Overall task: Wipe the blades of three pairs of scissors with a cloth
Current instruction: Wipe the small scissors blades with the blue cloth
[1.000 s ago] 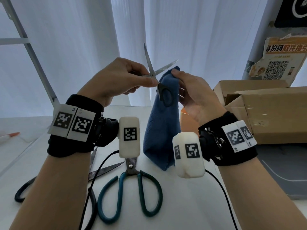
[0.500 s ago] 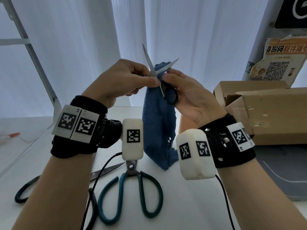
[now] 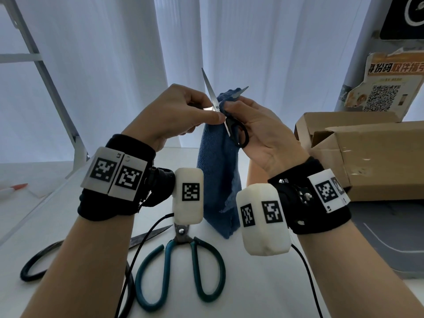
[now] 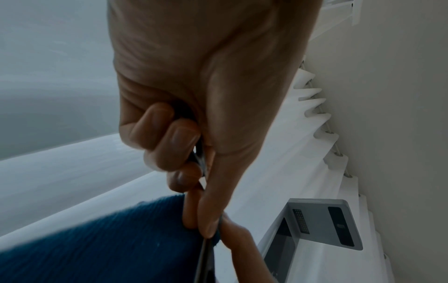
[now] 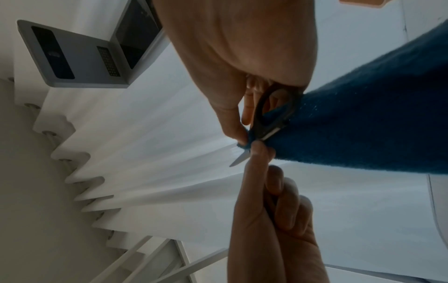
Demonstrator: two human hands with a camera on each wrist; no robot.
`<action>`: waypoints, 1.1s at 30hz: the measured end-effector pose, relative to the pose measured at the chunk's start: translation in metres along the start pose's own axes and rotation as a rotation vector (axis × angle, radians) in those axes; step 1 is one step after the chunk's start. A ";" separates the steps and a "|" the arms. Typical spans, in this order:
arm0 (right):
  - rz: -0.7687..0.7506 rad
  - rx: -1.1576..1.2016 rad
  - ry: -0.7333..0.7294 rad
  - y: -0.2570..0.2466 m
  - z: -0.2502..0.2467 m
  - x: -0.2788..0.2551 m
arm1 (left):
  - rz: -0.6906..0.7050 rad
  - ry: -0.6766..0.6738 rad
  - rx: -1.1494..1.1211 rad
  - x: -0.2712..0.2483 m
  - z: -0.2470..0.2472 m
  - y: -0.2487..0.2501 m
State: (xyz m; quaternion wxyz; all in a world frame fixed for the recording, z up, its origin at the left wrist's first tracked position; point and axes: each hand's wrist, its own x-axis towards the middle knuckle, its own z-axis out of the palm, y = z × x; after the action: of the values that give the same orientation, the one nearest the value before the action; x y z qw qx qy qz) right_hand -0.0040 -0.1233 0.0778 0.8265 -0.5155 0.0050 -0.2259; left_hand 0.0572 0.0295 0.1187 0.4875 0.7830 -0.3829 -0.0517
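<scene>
Wiping is under way at frame centre: small scissors [image 3: 226, 115] are pinched open by the left hand [image 3: 174, 115], one blade pinched through the cloth [image 3: 218, 175] by the right hand [image 3: 263, 131] — a stroke toward the tip seems called for next.

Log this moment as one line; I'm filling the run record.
left hand: holds small scissors, blades open | right hand: pinches blue cloth on blade | teal scissors: on table

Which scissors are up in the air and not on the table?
The small black-handled scissors, held open by the left hand against the blue cloth. The teal-handled scissors and the big black-handled scissors lie on the table.
</scene>
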 end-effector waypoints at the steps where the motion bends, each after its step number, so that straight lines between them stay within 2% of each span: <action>1: 0.003 0.003 0.006 0.000 -0.001 0.000 | 0.002 0.003 -0.002 0.000 0.000 0.000; 5: 0.010 0.058 0.002 -0.001 -0.004 0.002 | 0.009 0.002 -0.006 0.001 0.004 0.001; 11: 0.004 0.003 -0.022 -0.003 -0.004 0.001 | 0.007 -0.003 0.013 0.002 0.004 0.000; 22: -0.026 0.045 0.080 -0.003 -0.002 -0.002 | 0.014 0.011 0.013 0.002 0.005 0.001; 28: -0.025 0.031 0.063 -0.004 -0.002 -0.001 | 0.002 0.015 0.012 0.001 -0.001 -0.001; 33: -0.043 0.140 0.119 -0.009 -0.007 -0.001 | 0.011 0.031 0.015 0.001 -0.002 -0.003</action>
State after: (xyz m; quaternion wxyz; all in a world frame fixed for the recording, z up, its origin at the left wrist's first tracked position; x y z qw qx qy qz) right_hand -0.0096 -0.1327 0.0818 0.8537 -0.4422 0.0273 -0.2737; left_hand 0.0598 0.0310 0.1178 0.4879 0.7850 -0.3801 -0.0341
